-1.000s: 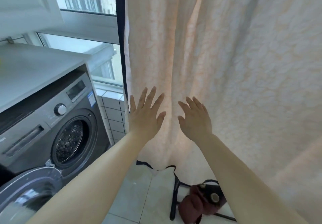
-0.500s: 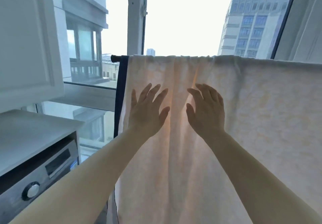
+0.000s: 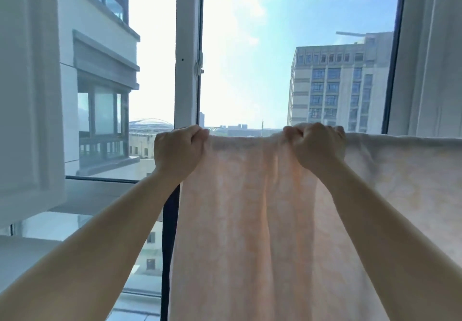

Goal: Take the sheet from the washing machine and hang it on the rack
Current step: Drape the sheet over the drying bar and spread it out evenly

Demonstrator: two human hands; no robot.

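Risen from flat palms to fists, left hand (image 3: pixel 178 149) and right hand (image 3: pixel 317 145) now bunching soft, light sheet (image 3: pixel 250 220) top edge mid-frame, fingers curled round cloth.

No legible text or labels anywhere

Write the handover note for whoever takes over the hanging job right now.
Left hand: grips the top fold of the sheet near its left end.
Right hand: grips the same top fold further right.
Sheet: already draped, hanging down in front of the window, its dark edge band at the left. The rack's bar is hidden under the fold; the washing machine is out of view.
Done: sheet out of the machine and hung.
Left: likely only pulling out the bunching between the hands, then letting go.
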